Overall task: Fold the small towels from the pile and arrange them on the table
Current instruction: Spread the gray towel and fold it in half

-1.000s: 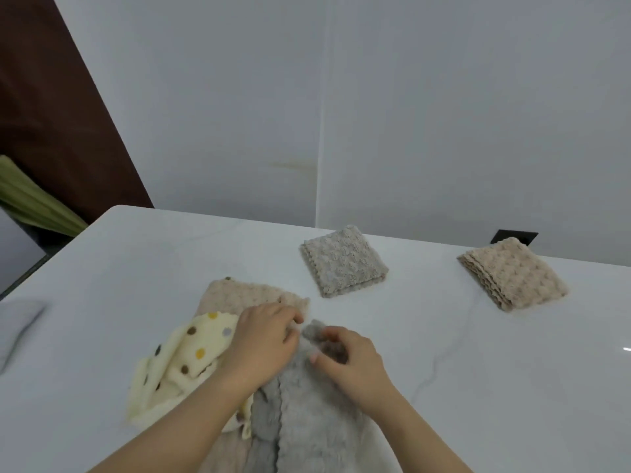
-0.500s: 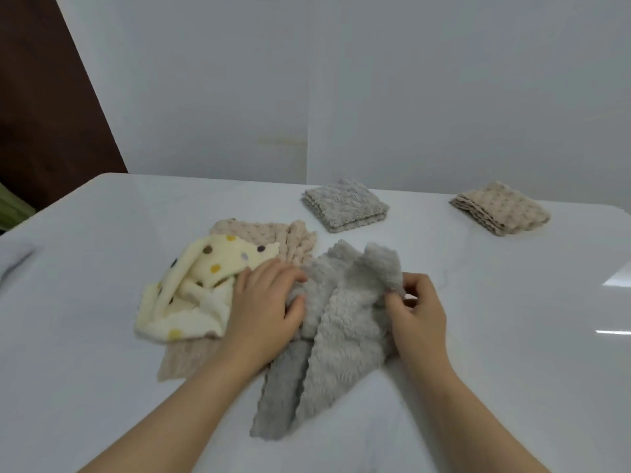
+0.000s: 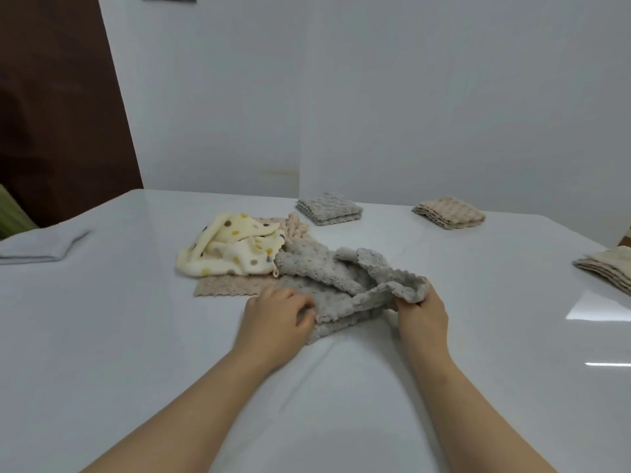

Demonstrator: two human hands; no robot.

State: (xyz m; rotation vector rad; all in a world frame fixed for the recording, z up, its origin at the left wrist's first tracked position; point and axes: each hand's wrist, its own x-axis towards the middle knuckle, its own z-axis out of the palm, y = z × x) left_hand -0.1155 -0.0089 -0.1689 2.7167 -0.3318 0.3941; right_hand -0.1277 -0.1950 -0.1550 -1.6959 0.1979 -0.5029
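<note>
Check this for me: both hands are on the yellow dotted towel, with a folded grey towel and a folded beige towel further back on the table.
Wrong towel. The head view shows the left hand and right hand on the unfolded grey towel; no hand is on the yellow dotted towel. The folded grey towel and folded beige towel are further back on the table.

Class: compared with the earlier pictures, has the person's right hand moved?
Yes. The right hand, gripping the grey towel, has gone rightward, away from the polka-dot towel.
</note>
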